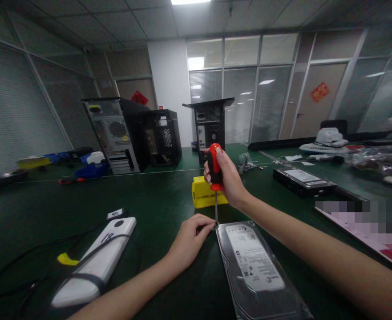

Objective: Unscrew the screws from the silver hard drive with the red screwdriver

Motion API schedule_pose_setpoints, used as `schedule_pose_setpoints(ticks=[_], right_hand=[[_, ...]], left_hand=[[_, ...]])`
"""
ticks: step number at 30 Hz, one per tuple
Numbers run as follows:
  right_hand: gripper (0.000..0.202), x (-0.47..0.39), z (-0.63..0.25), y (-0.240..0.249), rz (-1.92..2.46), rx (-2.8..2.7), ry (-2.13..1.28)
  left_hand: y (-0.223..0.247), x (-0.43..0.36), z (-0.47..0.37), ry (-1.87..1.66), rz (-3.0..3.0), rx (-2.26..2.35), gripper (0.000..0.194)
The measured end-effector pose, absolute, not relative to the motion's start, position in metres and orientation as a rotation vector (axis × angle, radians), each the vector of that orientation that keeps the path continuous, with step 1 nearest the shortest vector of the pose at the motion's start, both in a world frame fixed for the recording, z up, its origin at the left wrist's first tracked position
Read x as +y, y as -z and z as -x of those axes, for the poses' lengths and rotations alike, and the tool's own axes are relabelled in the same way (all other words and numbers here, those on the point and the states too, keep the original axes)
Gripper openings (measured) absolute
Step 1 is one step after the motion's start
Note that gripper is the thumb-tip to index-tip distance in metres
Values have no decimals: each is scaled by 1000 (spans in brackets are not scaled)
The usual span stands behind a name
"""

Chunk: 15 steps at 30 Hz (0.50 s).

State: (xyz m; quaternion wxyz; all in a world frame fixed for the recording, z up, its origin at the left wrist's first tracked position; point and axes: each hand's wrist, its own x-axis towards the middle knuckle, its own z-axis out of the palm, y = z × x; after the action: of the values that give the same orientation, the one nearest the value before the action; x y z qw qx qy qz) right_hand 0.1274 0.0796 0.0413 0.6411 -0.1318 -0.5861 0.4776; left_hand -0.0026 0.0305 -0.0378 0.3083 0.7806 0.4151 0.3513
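My right hand is wrapped round the red and black handle of a screwdriver, held upright with its shaft pointing down. The tip meets the far left corner of a hard drive, which lies flat with its white label facing up. At that same corner, the thumb and fingers of my left hand pinch together beside the screwdriver tip. Whatever small thing they hold there is too small to make out. Just behind the shaft stands a yellow plastic block.
A white power bank-like case with a black cable lies at left. Computer cases stand along the back, another behind my right hand. Another hard drive lies at right, near a pink-edged board. Blue bins sit far left.
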Motion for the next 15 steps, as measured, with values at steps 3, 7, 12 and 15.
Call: schedule_pose_setpoints(ticks=[3,7,12,15], right_hand=[[34,81,-128,-40,298,-1338,-1089],[35,81,-128,-39,301,-1341,-1092],[34,79,-128,-41,304,-1344,-1095],[34,78,-128,-42,308,-1346,-1095]], left_hand=[[38,31,3,-932,-2061,1093,21],[38,31,3,-932,-2055,1112,21],[39,30,4,-935,-2060,1116,22],[40,30,4,-932,-2064,1120,22]])
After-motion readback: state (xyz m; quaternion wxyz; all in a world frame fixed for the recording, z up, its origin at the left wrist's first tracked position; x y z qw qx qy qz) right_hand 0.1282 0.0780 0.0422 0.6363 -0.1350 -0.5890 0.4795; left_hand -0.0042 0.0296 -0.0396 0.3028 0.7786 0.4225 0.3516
